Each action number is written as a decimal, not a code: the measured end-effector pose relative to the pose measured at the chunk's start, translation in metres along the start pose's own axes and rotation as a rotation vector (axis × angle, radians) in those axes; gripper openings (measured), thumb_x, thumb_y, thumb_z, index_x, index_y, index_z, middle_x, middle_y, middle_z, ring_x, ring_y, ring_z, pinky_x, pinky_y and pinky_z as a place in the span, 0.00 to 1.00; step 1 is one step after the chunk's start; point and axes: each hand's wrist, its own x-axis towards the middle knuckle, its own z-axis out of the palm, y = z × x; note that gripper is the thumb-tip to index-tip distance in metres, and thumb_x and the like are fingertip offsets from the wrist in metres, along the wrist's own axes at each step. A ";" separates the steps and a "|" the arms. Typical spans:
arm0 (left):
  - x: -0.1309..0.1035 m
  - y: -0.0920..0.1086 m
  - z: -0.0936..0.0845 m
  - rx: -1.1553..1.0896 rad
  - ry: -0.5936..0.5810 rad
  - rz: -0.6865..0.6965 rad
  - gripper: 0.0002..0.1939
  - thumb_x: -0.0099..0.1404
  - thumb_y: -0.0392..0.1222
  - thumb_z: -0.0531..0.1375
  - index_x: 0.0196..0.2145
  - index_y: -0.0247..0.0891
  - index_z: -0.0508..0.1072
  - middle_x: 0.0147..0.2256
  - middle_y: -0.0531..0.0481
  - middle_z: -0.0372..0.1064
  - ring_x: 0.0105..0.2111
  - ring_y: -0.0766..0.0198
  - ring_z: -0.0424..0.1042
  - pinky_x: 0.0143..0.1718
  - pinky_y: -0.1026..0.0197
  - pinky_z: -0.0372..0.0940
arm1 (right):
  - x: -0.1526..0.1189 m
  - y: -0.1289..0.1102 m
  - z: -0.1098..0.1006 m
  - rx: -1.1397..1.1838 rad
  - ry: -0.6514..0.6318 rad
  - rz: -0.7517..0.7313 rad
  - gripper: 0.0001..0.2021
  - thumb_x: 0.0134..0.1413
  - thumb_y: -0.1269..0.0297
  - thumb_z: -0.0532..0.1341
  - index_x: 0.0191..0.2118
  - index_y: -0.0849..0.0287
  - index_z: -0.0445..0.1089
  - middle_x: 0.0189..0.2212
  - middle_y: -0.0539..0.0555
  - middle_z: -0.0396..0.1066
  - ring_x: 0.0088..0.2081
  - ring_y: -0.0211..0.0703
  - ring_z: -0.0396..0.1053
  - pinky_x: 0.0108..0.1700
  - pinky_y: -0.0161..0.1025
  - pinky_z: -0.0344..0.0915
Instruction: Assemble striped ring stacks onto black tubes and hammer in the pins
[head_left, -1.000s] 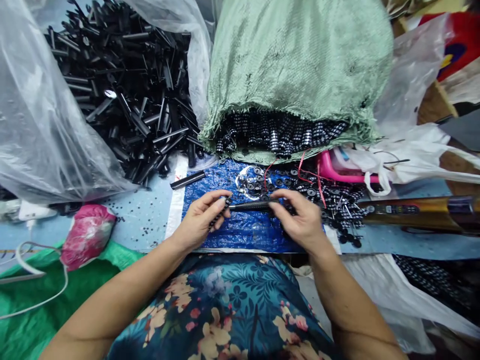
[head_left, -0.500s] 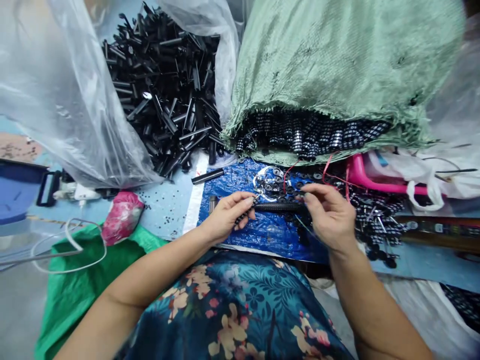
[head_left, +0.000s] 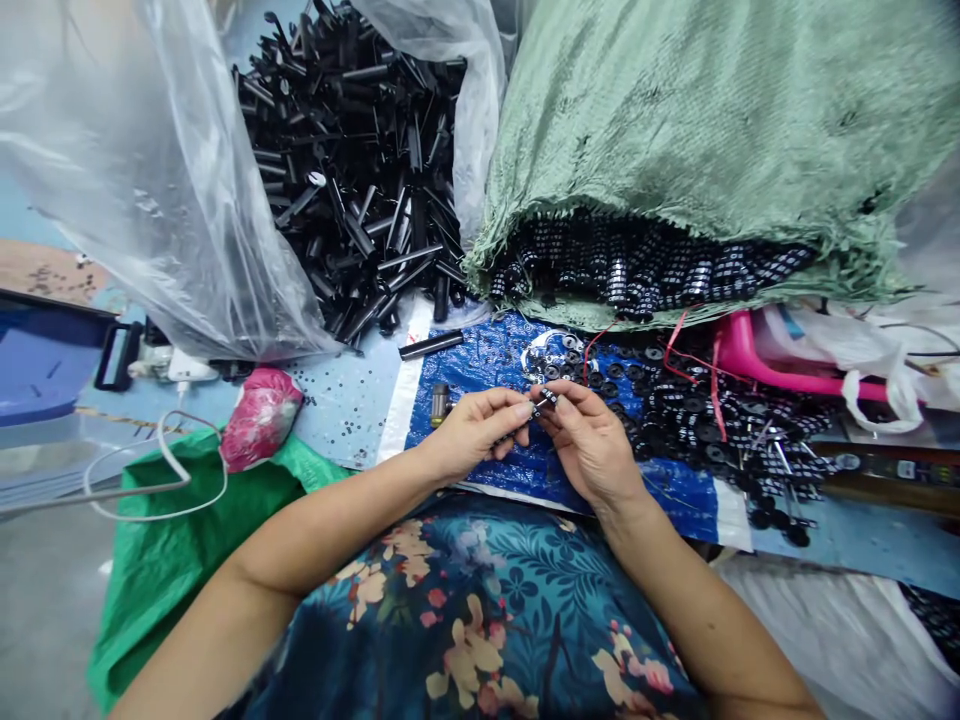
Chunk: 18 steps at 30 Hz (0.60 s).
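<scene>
My left hand (head_left: 487, 425) is closed above the blue sheet (head_left: 450, 375), thumb and forefinger pinched on what looks like a thin metal pin. Dark beads show under its fingers, partly hidden. My right hand (head_left: 589, 435) meets it from the right, pinching a small black bead with white marks (head_left: 550, 397) at the pin's tip. Loose black discs (head_left: 615, 370) lie just beyond the fingers. A short dark cylinder with a brassy end (head_left: 439, 402) rests left of my left hand, and a black tube (head_left: 431, 345) lies farther back.
A clear plastic bag (head_left: 217, 200) spills a heap of black tubes (head_left: 375, 200). A green woven sack (head_left: 675, 120) opens onto rows of white-marked black beads (head_left: 637, 265). A pink-handled item (head_left: 780, 365), a pink bundle (head_left: 262, 420) and a white cable (head_left: 169, 450) lie at the sides.
My right hand has moved left, up against my left hand, and now pinches a white-marked bead. The long dark piece between the hands no longer shows. The view has shifted slightly.
</scene>
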 end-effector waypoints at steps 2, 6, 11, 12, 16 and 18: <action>0.000 0.000 0.000 -0.014 0.010 -0.004 0.21 0.61 0.58 0.66 0.36 0.35 0.70 0.25 0.55 0.67 0.18 0.75 0.58 0.18 0.68 0.47 | -0.001 0.002 -0.002 -0.152 -0.008 -0.084 0.13 0.61 0.52 0.64 0.47 0.51 0.74 0.44 0.55 0.80 0.46 0.47 0.78 0.54 0.51 0.75; 0.003 -0.007 0.003 -0.107 0.063 0.017 0.22 0.62 0.57 0.65 0.40 0.37 0.68 0.27 0.56 0.67 0.20 0.74 0.59 0.20 0.68 0.49 | -0.004 0.001 -0.001 -0.643 -0.075 -0.456 0.33 0.54 0.51 0.70 0.63 0.52 0.64 0.66 0.63 0.62 0.66 0.59 0.62 0.61 0.57 0.69; 0.004 -0.007 0.001 -0.041 0.048 0.135 0.19 0.66 0.54 0.62 0.45 0.37 0.69 0.31 0.53 0.68 0.30 0.67 0.67 0.36 0.62 0.63 | -0.003 -0.004 0.003 -1.009 -0.200 -0.739 0.47 0.51 0.54 0.72 0.72 0.53 0.50 0.66 0.66 0.59 0.64 0.62 0.64 0.63 0.60 0.68; 0.004 -0.002 -0.005 0.063 0.068 0.183 0.17 0.67 0.53 0.61 0.45 0.37 0.71 0.33 0.51 0.69 0.33 0.65 0.68 0.39 0.60 0.64 | -0.003 -0.004 0.003 -1.018 -0.188 -0.747 0.46 0.52 0.54 0.71 0.72 0.53 0.49 0.66 0.66 0.59 0.63 0.62 0.65 0.62 0.60 0.69; 0.009 0.031 -0.054 0.743 0.397 0.425 0.10 0.67 0.47 0.60 0.41 0.38 0.75 0.41 0.42 0.71 0.46 0.54 0.68 0.48 0.54 0.61 | -0.003 -0.007 -0.001 -1.001 -0.171 -0.745 0.48 0.49 0.54 0.73 0.72 0.53 0.50 0.65 0.65 0.61 0.64 0.64 0.64 0.65 0.62 0.66; 0.017 0.043 -0.084 1.094 0.522 0.410 0.07 0.65 0.44 0.62 0.36 0.37 0.74 0.39 0.40 0.71 0.46 0.50 0.66 0.48 0.52 0.59 | -0.004 -0.006 -0.001 -0.989 -0.181 -0.719 0.48 0.49 0.55 0.73 0.72 0.53 0.50 0.65 0.64 0.61 0.65 0.63 0.63 0.65 0.62 0.65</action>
